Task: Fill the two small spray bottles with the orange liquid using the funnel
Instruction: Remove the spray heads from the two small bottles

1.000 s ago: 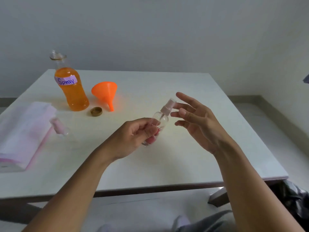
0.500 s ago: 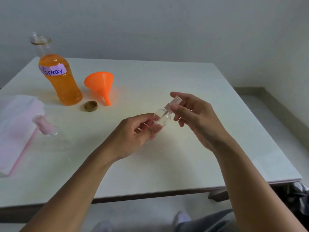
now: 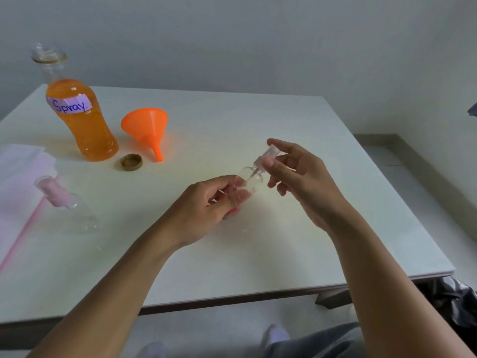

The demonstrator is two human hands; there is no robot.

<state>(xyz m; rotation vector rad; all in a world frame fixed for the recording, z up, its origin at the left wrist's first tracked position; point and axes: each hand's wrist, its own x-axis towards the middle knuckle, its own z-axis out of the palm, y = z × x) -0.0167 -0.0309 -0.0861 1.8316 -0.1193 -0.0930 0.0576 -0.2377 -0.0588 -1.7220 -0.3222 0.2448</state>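
My left hand (image 3: 206, 205) grips the body of a small clear spray bottle (image 3: 249, 178), held tilted above the middle of the white table (image 3: 258, 120). My right hand (image 3: 299, 177) pinches its pale spray cap (image 3: 267, 156) between thumb and fingers. A second small spray bottle (image 3: 64, 202) with a pink cap lies on its side at the left. The uncapped bottle of orange liquid (image 3: 80, 117), labelled "Spray", stands at the back left. The orange funnel (image 3: 147, 127) lies tipped over beside it.
A brown bottle cap (image 3: 132, 162) sits between the big bottle and the funnel's spout. A folded pink and white cloth (image 3: 18, 192) lies at the table's left edge. A wall is behind the table, and a dark bag (image 3: 456, 303) is on the floor at the right.
My right hand went from open fingers beside the cap to pinching the cap. The cap now sits a little higher off the bottle's neck, with its tube showing.
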